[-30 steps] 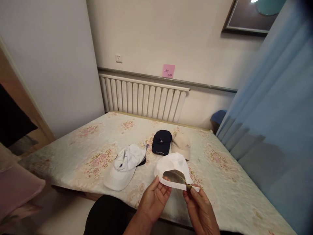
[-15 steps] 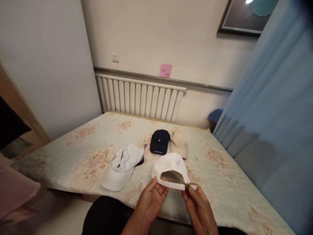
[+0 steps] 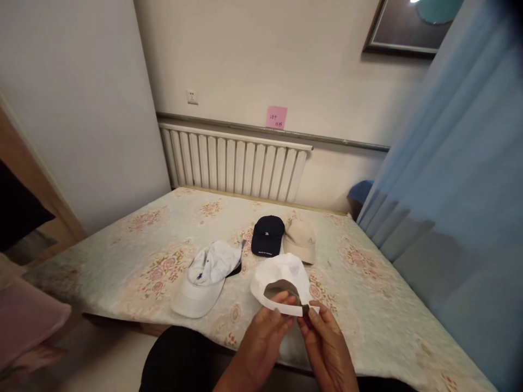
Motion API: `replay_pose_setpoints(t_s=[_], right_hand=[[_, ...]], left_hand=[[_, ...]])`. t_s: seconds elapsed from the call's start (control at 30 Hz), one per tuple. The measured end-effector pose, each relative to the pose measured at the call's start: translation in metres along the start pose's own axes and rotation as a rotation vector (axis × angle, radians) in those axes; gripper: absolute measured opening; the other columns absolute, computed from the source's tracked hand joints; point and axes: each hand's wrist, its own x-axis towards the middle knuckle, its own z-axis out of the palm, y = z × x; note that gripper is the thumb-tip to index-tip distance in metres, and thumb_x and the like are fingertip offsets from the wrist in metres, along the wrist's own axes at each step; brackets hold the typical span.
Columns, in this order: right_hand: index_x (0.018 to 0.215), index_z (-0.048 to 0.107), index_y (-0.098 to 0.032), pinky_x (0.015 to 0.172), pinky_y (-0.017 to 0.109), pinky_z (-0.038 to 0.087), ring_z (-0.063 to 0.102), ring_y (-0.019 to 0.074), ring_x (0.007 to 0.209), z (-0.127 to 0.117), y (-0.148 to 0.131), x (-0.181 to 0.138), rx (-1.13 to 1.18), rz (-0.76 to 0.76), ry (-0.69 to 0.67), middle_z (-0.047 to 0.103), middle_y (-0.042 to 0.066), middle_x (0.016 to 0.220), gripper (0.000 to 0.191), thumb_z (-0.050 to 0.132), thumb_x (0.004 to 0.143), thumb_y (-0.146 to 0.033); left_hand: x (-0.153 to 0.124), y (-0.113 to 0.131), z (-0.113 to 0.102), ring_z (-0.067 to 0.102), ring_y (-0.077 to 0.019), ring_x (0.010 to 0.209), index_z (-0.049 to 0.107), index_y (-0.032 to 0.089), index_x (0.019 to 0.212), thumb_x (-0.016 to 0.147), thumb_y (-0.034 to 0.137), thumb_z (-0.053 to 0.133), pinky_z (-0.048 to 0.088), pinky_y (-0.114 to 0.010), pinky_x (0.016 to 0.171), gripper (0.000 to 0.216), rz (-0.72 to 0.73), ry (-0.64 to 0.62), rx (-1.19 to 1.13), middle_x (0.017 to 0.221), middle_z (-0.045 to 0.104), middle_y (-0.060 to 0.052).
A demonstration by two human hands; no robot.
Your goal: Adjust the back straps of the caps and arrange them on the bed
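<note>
A white baseball cap (image 3: 281,269) is held up over the near edge of the bed, its back strap and opening facing me. My left hand (image 3: 265,332) grips the strap left of the buckle, with its fingertips reaching into the opening. On the strap's right end, my right hand (image 3: 324,332) pinches beside the dark buckle. Beyond it lie a black cap (image 3: 267,235) and a beige cap (image 3: 300,239), side by side with their brims toward me. To the left rests a pale cap (image 3: 206,280) with a small dark logo, and a dark piece shows from under it.
The caps lie on a bed with a floral cover (image 3: 163,228). A white radiator (image 3: 237,163) stands behind it, below a pink note (image 3: 277,117) on the wall. A blue curtain (image 3: 457,207) hangs at the right. My dark-clothed knee (image 3: 175,359) is at the near edge.
My left hand has slid right along the strap, closer to the buckle, its fingers now inside the opening. The white cap has shifted and turned slightly left; my right hand moved a little left.
</note>
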Motion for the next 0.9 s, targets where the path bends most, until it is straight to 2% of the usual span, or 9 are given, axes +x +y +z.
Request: replay_pose_setpoints(t_s=[0.1, 0.17, 0.27, 0.37, 0.43, 0.5, 0.67, 0.8, 0.9], right_hand=[[0.089, 0.064, -0.021, 0.081, 0.031, 0.049, 0.062, 0.0171, 0.085, 0.007, 0.006, -0.007, -0.020, 0.036, -0.017, 0.067, 0.003, 0.089, 0.021, 0.070, 0.071, -0.030], [0.092, 0.064, -0.021, 0.083, 0.033, 0.049, 0.062, 0.0195, 0.088, 0.011, 0.009, -0.011, -0.027, 0.044, -0.017, 0.068, 0.004, 0.091, 0.027, 0.072, 0.069, -0.031], [0.097, 0.065, -0.021, 0.083, 0.035, 0.048, 0.063, 0.0216, 0.089, 0.016, 0.013, -0.015, -0.063, 0.046, -0.042, 0.069, 0.006, 0.096, 0.034, 0.073, 0.067, -0.033], [0.103, 0.064, -0.020, 0.080, 0.036, 0.048, 0.064, 0.0211, 0.082, 0.019, 0.017, -0.015, -0.131, 0.065, -0.076, 0.070, 0.006, 0.092, 0.040, 0.073, 0.067, -0.035], [0.106, 0.063, -0.019, 0.079, 0.037, 0.048, 0.064, 0.0202, 0.077, 0.016, 0.019, -0.013, -0.193, 0.049, -0.075, 0.070, 0.006, 0.084, 0.044, 0.074, 0.066, -0.035], [0.103, 0.063, -0.018, 0.075, 0.034, 0.048, 0.063, 0.0188, 0.071, 0.007, 0.023, -0.008, -0.254, -0.002, -0.046, 0.070, 0.005, 0.077, 0.044, 0.075, 0.065, -0.035], [0.091, 0.063, -0.018, 0.057, 0.026, 0.046, 0.057, 0.0134, 0.055, -0.016, 0.031, 0.005, -0.241, -0.049, 0.072, 0.068, 0.001, 0.067, 0.037, 0.075, 0.063, -0.038], [0.096, 0.061, -0.018, 0.059, 0.026, 0.046, 0.060, 0.0150, 0.061, -0.016, 0.030, 0.005, -0.175, -0.036, 0.024, 0.066, 0.001, 0.065, 0.037, 0.073, 0.066, -0.035], [0.098, 0.060, -0.018, 0.059, 0.027, 0.046, 0.060, 0.0155, 0.061, -0.011, 0.028, 0.002, -0.178, -0.044, 0.002, 0.067, 0.001, 0.066, 0.039, 0.073, 0.066, -0.034]], left_hand=[[-0.005, -0.006, 0.013, 0.051, -0.0256, 0.114, 0.062, 0.016, 0.110, 0.070, 0.017, 0.070, 0.033, -0.035, 0.101, 0.041, 0.048, -0.091, 0.175, 0.113, 0.062, -0.011], [-0.004, -0.009, 0.017, 0.053, -0.0240, 0.109, 0.063, 0.017, 0.109, 0.071, 0.016, 0.068, 0.034, -0.033, 0.098, 0.038, 0.069, -0.060, 0.263, 0.108, 0.064, -0.009], [0.000, -0.010, 0.016, 0.055, -0.0210, 0.102, 0.062, 0.018, 0.108, 0.076, 0.023, 0.064, 0.038, -0.029, 0.092, 0.032, 0.121, 0.059, 0.345, 0.104, 0.064, -0.008], [0.006, -0.008, 0.013, 0.057, -0.0167, 0.083, 0.062, 0.017, 0.100, 0.078, 0.031, 0.062, 0.042, -0.024, 0.073, 0.027, 0.167, 0.140, 0.383, 0.089, 0.065, -0.005], [0.009, -0.005, 0.012, 0.053, -0.0122, 0.063, 0.061, 0.016, 0.091, 0.078, 0.035, 0.060, 0.039, -0.022, 0.058, 0.023, 0.161, 0.153, 0.378, 0.071, 0.061, -0.001], [0.012, -0.001, 0.012, 0.048, -0.0098, 0.054, 0.059, 0.017, 0.084, 0.078, 0.037, 0.059, 0.036, -0.021, 0.053, 0.020, 0.164, 0.170, 0.364, 0.063, 0.056, 0.003], [0.018, 0.010, 0.011, 0.058, -0.0155, 0.075, 0.062, 0.016, 0.088, 0.074, 0.033, 0.062, 0.042, -0.025, 0.070, 0.022, 0.178, 0.280, 0.382, 0.079, 0.064, -0.003], [0.018, 0.010, 0.012, 0.059, -0.0179, 0.080, 0.061, 0.015, 0.092, 0.076, 0.035, 0.060, 0.042, -0.027, 0.074, 0.025, 0.166, 0.230, 0.359, 0.087, 0.066, -0.007], [0.016, 0.006, 0.013, 0.058, -0.0160, 0.075, 0.061, 0.016, 0.097, 0.075, 0.033, 0.062, 0.042, -0.025, 0.069, 0.028, 0.170, 0.170, 0.341, 0.085, 0.066, -0.006]])
